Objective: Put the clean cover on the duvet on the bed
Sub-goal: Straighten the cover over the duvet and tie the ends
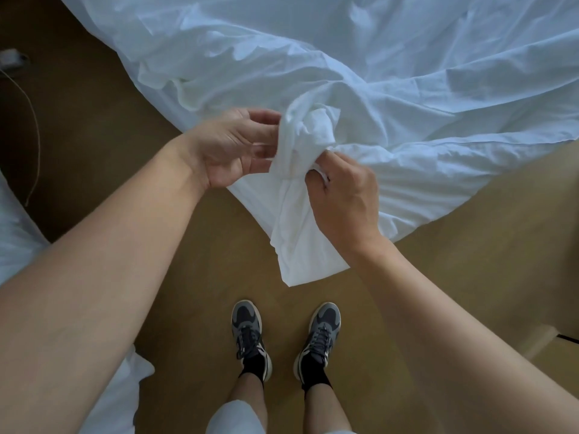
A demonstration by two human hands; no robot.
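Duvet cover (300, 220) likely soft, light, limp. Right hand (341, 195) pinches its bunched corner; left hand (232, 145) alongside, fingertips hidden, grip unclear. Best held at the corner seam.

1 camera, worn on the head, looks steeply down from above and behind the hands. Both bare forearms run in from the lower corners to the left hand (233, 148) and right hand (341, 195), which sit close under the lens near mid-frame. Beyond the hands the white cover (376, 73) fills the upper part. Below them, nearer the wearer, lie the brown floor (188, 245) and 2 shoes (247, 333). The wide lens bows the edges.
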